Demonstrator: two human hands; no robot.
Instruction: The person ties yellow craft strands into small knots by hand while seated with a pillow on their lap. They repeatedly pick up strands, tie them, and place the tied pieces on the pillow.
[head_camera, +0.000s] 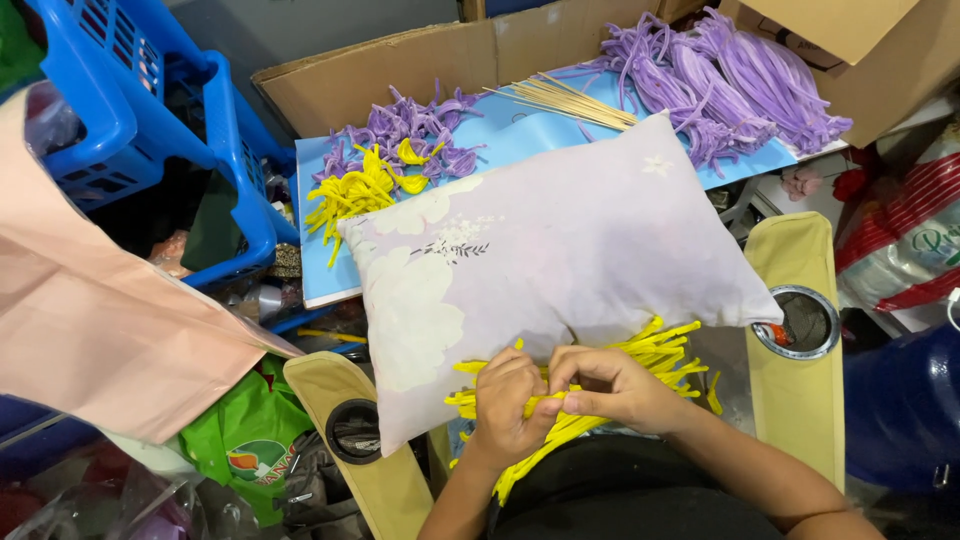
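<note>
Step in hand: left hand (505, 400) and right hand (610, 385), fingers clamped on yellow fuzzy pipe-cleaner stems (600, 395), bending one against pale floral pillow (560, 250). Next move likely calls for a firm pinch.

The pillow (560, 250) hides part of the yellow pipe cleaners (640, 365). Both forearms run off the bottom edge.

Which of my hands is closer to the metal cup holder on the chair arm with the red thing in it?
Right. Your right hand pinches the yellow pipe cleaners nearer the cup holder; your left hand grips them farther away.
</note>
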